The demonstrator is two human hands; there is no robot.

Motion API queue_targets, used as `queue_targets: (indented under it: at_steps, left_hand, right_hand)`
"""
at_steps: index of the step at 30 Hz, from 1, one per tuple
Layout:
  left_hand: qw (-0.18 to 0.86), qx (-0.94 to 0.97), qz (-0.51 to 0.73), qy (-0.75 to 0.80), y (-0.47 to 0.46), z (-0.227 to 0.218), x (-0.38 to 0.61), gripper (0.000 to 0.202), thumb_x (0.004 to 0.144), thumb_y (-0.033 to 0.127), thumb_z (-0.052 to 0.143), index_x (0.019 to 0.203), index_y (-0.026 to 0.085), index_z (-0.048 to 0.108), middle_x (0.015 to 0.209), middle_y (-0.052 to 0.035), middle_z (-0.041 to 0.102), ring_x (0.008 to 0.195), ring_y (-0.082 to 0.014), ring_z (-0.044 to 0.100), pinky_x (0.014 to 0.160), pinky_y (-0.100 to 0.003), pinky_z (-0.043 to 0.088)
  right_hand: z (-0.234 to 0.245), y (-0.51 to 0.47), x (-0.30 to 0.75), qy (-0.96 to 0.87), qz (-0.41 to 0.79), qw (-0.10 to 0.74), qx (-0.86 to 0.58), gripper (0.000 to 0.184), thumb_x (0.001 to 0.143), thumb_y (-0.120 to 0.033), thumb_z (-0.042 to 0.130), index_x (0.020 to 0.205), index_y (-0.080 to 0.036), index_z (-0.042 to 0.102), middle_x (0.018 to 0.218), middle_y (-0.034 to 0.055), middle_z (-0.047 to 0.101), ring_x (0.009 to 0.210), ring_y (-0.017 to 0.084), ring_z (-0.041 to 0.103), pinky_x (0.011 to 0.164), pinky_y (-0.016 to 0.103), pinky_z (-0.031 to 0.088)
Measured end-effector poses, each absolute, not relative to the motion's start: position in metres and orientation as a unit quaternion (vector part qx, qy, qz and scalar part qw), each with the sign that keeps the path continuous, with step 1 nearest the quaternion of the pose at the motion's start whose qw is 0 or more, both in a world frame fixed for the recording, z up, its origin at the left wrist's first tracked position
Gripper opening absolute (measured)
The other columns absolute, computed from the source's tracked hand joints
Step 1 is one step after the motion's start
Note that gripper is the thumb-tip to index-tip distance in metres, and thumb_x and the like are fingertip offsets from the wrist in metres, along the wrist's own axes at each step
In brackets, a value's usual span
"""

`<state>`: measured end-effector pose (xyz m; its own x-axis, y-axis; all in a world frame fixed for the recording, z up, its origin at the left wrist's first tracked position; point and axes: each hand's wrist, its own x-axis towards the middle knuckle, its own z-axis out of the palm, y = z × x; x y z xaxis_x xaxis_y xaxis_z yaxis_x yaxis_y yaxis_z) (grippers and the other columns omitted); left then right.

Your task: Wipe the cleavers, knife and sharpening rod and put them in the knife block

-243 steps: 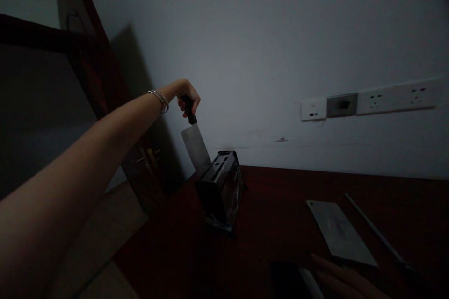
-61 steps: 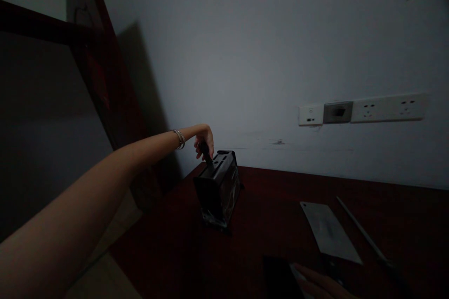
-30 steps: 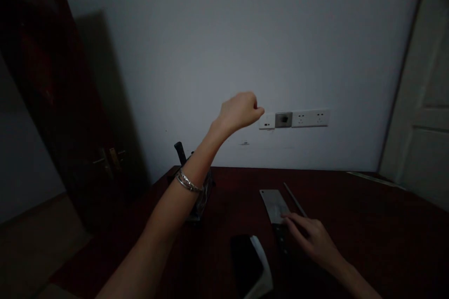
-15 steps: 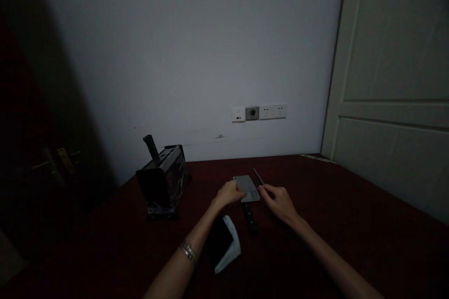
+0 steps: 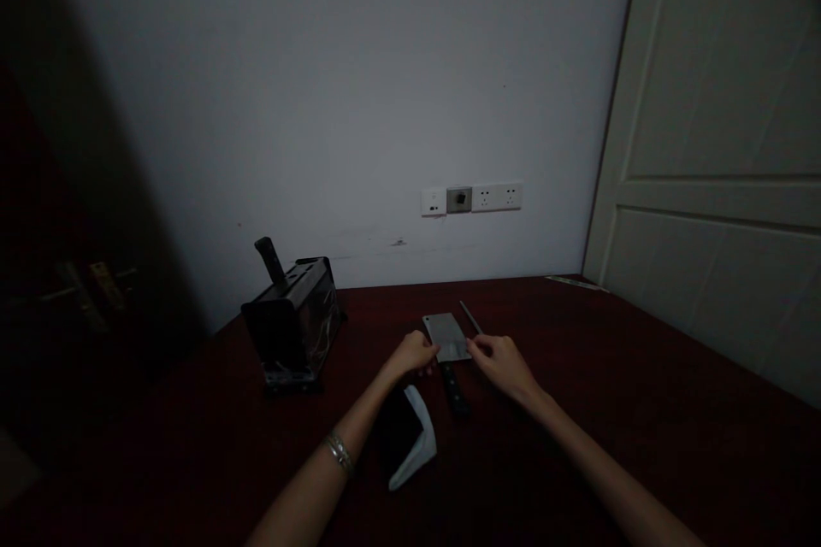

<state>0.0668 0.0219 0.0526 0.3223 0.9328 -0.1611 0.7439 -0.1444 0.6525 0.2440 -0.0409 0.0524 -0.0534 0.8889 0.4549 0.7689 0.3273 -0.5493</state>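
Note:
A cleaver (image 5: pixel 447 337) lies flat between my hands, its grey blade pointing away and its black riveted handle toward me. My left hand (image 5: pixel 410 354) is at the left edge of the blade, fingers curled and thumb against the metal. At the blade's right lower corner, my right hand (image 5: pixel 504 363) pinches with thumb and index finger. A thin grey rod (image 5: pixel 470 316), like a sharpening steel, extends away from beside my right hand; its near part is hidden. Below my left wrist lies a dark flat item with a pale cloth-like edge (image 5: pixel 420 449), partly covered by my forearm.
A dark knife block (image 5: pixel 292 329) with clear sides stands on the left, one black knife handle (image 5: pixel 270 261) sticking up from it. The dark red table (image 5: pixel 545 320) meets a wall with sockets (image 5: pixel 497 197). A pale door (image 5: pixel 711 248) borders the right side.
The view has shifted slightly. My left hand has moved a little left along the blade's edge, and my right hand has drawn slightly left toward the blade. The cleaver appears to rest in the same place.

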Motion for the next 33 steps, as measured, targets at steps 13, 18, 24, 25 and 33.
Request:
queue_targets:
  at_steps: [13, 18, 24, 25, 33]
  left_hand:
    - [0.405, 0.687, 0.24, 0.553, 0.039, 0.044, 0.034, 0.028, 0.076, 0.021, 0.039, 0.058, 0.011, 0.058, 0.044, 0.0016, 0.053, 0.03, -0.0048, 0.037, 0.033, -0.018, 0.023]
    - [0.406, 0.665, 0.291, 0.555, 0.043, 0.043, 0.024, 0.026, 0.075, 0.02, 0.039, 0.058, 0.012, 0.057, 0.044, 0.0019, 0.051, 0.031, -0.0054, 0.037, 0.035, -0.019, 0.025]
    - [0.402, 0.646, 0.325, 0.562, 0.044, 0.043, 0.019, 0.026, 0.075, 0.021, 0.038, 0.056, 0.012, 0.054, 0.044, 0.0025, 0.05, 0.031, -0.0049, 0.036, 0.036, -0.019, 0.024]
    - [0.403, 0.645, 0.325, 0.562, 0.044, 0.042, 0.019, 0.026, 0.075, 0.022, 0.038, 0.056, 0.012, 0.054, 0.044, 0.0025, 0.05, 0.031, -0.0049, 0.036, 0.036, -0.019, 0.024]
    - [0.41, 0.645, 0.297, 0.573, 0.041, 0.047, 0.016, 0.028, 0.078, 0.022, 0.038, 0.057, 0.012, 0.054, 0.043, 0.0033, 0.049, 0.03, -0.0043, 0.036, 0.035, -0.018, 0.025]
  right_hand:
    - [0.048, -0.046, 0.233, -0.697, 0.113, 0.267, -0.656, 0.035, 0.08, -0.037, 0.041, 0.068, -0.015, 0.066, 0.072, 0.0107, 0.068, 0.068, 0.02, 0.064, 0.059, 0.025, 0.039]
    - [0.045, -0.047, 0.22, -0.681, 0.091, 0.189, -0.702, 0.041, 0.079, -0.045, 0.041, 0.078, -0.013, 0.067, 0.082, 0.0158, 0.068, 0.077, 0.026, 0.065, 0.063, 0.03, 0.043]
    - [0.051, -0.051, 0.196, -0.675, 0.051, 0.146, -0.722, 0.055, 0.078, -0.056, 0.039, 0.093, -0.011, 0.066, 0.097, 0.0201, 0.066, 0.09, 0.03, 0.063, 0.073, 0.035, 0.045]
    - [0.052, -0.051, 0.192, -0.671, 0.049, 0.141, -0.726, 0.055, 0.078, -0.056, 0.039, 0.093, -0.011, 0.066, 0.097, 0.02, 0.066, 0.091, 0.03, 0.063, 0.073, 0.035, 0.045]
    - [0.051, -0.051, 0.178, -0.678, -0.001, 0.137, -0.722, 0.051, 0.081, -0.052, 0.038, 0.092, -0.01, 0.066, 0.093, 0.0185, 0.067, 0.088, 0.031, 0.063, 0.071, 0.038, 0.047]
